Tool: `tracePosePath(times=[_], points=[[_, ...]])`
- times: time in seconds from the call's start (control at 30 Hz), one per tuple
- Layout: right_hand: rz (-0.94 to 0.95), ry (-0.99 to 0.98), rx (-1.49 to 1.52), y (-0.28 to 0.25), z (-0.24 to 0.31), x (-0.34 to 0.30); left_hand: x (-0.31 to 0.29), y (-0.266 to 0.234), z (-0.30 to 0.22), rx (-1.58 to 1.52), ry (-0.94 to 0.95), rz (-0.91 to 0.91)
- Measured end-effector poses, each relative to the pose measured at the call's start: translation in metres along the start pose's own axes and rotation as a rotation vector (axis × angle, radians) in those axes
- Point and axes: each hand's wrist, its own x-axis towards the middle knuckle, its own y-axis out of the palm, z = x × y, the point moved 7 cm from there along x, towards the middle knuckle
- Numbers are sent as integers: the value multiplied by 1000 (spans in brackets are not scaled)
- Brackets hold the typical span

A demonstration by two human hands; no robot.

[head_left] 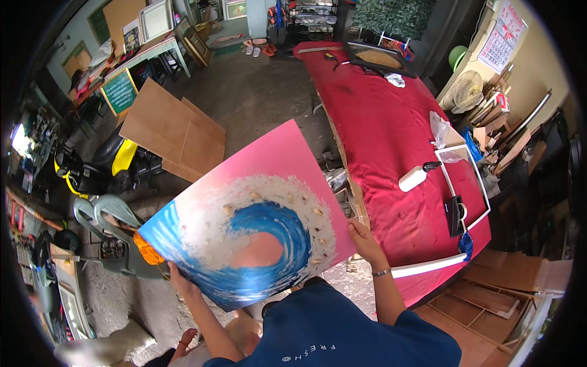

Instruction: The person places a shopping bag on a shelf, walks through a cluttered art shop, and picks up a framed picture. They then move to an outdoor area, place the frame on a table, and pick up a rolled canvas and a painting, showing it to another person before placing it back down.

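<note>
A square canvas painting (287,211) is held up in front of me, tilted. It shows a curling blue wave with rough white foam on a pink ground, with small shell-like bits in the foam. My left hand (182,282) grips its lower left edge, the fingers partly hidden behind it. My right hand (365,243) is closed on its right edge, with a metal band on that wrist. The painting is apart from the red-covered table (354,104) to the right.
On the table lie a white spray bottle (414,177), a white frame (487,194) and a dark frame (398,63). Left are cardboard sheets (160,129), a green plastic chair (119,229) and a yellow-black motorbike (124,157). Another person's hand (187,336) shows at lower left.
</note>
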Motion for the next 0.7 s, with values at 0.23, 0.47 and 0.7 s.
tracePosePath(times=[0.23, 0.47, 0.7], points=[[-424, 62, -79, -60, -37, 35, 61, 99, 66, 82, -357, 214], [-506, 114, 27, -116, -73, 105, 90, 198, 121, 97, -628, 471], [-544, 53, -201, -166, -28, 228, 146, 302, 167, 28, -631, 506]])
